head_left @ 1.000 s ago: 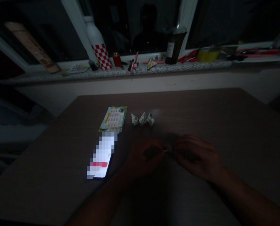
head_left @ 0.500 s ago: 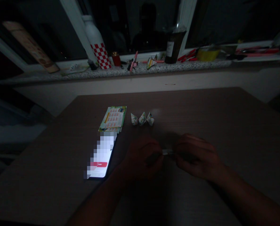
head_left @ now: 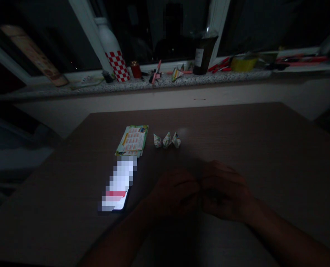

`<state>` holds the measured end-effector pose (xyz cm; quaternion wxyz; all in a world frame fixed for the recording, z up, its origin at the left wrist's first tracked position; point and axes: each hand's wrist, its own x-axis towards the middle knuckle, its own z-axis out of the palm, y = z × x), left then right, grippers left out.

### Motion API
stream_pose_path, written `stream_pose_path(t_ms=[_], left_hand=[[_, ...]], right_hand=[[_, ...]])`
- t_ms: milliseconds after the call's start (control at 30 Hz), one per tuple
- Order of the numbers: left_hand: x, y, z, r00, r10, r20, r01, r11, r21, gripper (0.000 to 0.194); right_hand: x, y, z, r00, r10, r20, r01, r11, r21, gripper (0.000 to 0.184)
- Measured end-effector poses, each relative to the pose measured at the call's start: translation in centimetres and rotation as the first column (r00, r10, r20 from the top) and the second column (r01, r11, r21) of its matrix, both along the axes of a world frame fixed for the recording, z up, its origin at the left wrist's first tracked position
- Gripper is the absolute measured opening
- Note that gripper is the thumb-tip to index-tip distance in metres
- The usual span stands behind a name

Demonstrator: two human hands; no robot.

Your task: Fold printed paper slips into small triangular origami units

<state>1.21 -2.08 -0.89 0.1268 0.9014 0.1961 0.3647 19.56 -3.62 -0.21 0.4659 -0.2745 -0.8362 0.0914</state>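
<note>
In the dim light, my left hand (head_left: 177,191) and my right hand (head_left: 226,191) meet fingertip to fingertip just above the table. Both have their fingers curled in a pinch. Between them is a small piece of folded paper, now covered by the fingers; its shape cannot be made out. Just beyond my left hand stand three small folded paper pieces (head_left: 167,141) with pointed tips, side by side in a row. Left of these lies a short stack of printed calendar cards (head_left: 133,140) in green and white. A lit phone (head_left: 119,185) lies below the cards, beside my left forearm.
The brown wooden table (head_left: 237,129) reaches to the wall under a window. On the stone sill (head_left: 142,85) stand a white bottle with red checks (head_left: 116,61), a red jar (head_left: 136,69), a dark cup (head_left: 203,55), a yellow container (head_left: 244,63) and small clutter.
My hands have come together, closing the gap where a white bit of the folded paper showed. My left hand has shifted right. The things on the table stay put.
</note>
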Motion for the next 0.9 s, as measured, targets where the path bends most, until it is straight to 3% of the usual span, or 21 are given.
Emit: stream_pose_path(t_ms=[167,300,467,733,900], left_hand=[[-1.0,0.2,0.8,0.997,0.027,0.067,-0.024,0.999,-0.049,0.006],[-2.2,1.0,1.5,0.955,0.210,0.208,-0.187,0.975,-0.123,0.011],[-1.8,0.9,1.7,0.972,0.160,0.175,-0.134,0.979,-0.151,0.004],[-0.8,0.5,1.1,0.980,0.071,0.186,-0.044,0.988,-0.147,0.006],[-0.6,0.4,0.9,0.980,0.088,0.178,-0.048,0.975,-0.218,0.006]], right_hand=[[1.2,0.3,0.1,0.999,-0.028,-0.036,0.027,1.000,-0.009,0.015],[3.0,1.2,0.3,0.995,-0.094,-0.041,0.090,0.991,-0.097,0.016],[2.8,1.0,0.7,0.993,-0.073,-0.095,0.062,0.992,-0.112,0.018],[1.0,0.3,0.2,0.996,-0.080,-0.034,0.077,0.995,-0.065,0.021],[1.2,0.2,-0.1,0.996,-0.085,-0.007,0.084,0.992,-0.094,0.022]])
